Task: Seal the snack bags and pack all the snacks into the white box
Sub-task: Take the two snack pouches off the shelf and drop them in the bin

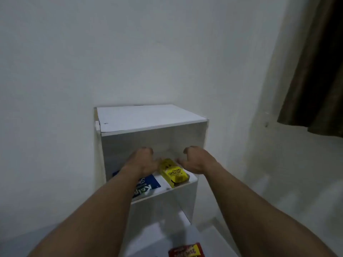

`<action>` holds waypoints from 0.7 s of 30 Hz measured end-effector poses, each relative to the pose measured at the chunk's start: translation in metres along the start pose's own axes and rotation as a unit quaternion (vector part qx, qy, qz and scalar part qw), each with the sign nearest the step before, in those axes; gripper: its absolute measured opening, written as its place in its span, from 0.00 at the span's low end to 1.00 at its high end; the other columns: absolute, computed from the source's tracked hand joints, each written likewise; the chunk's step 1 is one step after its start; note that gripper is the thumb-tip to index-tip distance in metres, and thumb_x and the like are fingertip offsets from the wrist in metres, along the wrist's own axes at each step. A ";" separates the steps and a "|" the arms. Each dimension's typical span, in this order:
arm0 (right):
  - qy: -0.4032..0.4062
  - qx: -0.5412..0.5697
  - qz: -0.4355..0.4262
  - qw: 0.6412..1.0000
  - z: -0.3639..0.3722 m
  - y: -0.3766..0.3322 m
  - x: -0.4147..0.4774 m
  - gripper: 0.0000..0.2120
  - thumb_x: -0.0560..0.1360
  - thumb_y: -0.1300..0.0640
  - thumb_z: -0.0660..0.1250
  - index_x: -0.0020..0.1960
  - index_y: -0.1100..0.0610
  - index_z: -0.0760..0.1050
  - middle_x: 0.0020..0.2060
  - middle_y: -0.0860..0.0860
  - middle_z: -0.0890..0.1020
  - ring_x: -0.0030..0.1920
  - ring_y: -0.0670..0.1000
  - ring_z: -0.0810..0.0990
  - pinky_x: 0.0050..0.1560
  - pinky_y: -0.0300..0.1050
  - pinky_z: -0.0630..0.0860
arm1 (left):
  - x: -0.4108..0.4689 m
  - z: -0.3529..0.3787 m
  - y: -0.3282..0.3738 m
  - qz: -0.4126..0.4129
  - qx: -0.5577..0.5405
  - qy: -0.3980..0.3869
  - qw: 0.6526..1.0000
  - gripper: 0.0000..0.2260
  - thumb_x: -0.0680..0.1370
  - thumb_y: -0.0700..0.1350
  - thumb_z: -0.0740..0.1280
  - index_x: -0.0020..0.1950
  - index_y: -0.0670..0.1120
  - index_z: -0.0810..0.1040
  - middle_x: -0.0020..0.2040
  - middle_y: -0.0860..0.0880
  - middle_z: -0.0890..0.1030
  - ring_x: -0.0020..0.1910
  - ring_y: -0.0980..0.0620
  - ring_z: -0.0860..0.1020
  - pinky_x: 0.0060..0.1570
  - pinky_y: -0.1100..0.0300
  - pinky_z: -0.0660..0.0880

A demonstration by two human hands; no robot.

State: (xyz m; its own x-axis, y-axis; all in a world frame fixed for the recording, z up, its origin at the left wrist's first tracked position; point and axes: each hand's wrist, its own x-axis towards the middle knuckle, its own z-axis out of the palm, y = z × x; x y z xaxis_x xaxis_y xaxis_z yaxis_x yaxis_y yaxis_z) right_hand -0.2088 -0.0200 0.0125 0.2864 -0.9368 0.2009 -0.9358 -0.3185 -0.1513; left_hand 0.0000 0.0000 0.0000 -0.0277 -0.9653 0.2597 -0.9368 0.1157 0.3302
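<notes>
The white box point(148, 117) stands open-fronted against the wall, with a shelf inside. A yellow snack pack point(173, 174) lies on that shelf, between my two hands. A blue and white snack bag point(148, 184) lies flat to its left, partly under my left forearm. My left hand point(142, 161) reaches into the compartment just left of the yellow pack, fingers loosely curled, holding nothing. My right hand point(196, 160) hovers just right of the pack with its fingers loosely curled and nothing in them. A red snack bag point(186, 251) lies low at the frame's bottom edge.
The box stands against a white wall point(130, 52). A dark curtain point(315, 71) hangs at the upper right. A lower compartment point(163, 210) opens beneath the shelf.
</notes>
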 end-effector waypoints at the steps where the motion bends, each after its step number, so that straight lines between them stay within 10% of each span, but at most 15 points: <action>1: -0.008 0.005 -0.001 1.000 0.007 0.001 0.009 0.29 0.76 0.37 0.59 0.62 0.60 0.76 0.59 0.58 0.81 0.57 0.58 0.79 0.57 0.53 0.78 | 0.006 0.004 -0.005 -0.012 0.007 -0.007 1.000 0.27 0.77 0.63 0.61 0.61 0.41 0.77 0.58 0.42 0.80 0.54 0.44 0.79 0.54 0.50 0.77; 13: -0.121 0.019 -0.016 0.992 0.106 0.025 0.101 0.22 0.78 0.40 0.60 0.56 0.58 0.76 0.52 0.56 0.78 0.48 0.55 0.79 0.50 0.49 0.78 | 0.058 0.064 -0.064 -0.184 0.008 -0.106 0.977 0.38 0.74 0.66 0.65 0.77 0.46 0.62 0.76 0.45 0.65 0.72 0.45 0.67 0.67 0.56 0.67; 21: -0.157 0.002 -0.046 0.987 0.133 0.031 0.128 0.34 0.77 0.33 0.52 0.69 0.59 0.70 0.62 0.60 0.74 0.58 0.59 0.75 0.53 0.49 0.69 | 0.057 0.098 -0.079 -0.297 0.045 -0.126 0.945 0.40 0.65 0.70 0.70 0.70 0.49 0.69 0.64 0.46 0.75 0.59 0.45 0.76 0.56 0.55 0.77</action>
State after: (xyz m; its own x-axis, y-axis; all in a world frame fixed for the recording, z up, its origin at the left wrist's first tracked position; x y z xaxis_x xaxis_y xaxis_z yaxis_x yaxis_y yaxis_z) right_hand -0.1733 -0.1690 -0.0949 0.4194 -0.9027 -0.0962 -0.9027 -0.4034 -0.1496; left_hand 0.0381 -0.0874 -0.1000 0.4415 -0.8799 -0.1757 -0.8382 -0.4743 0.2693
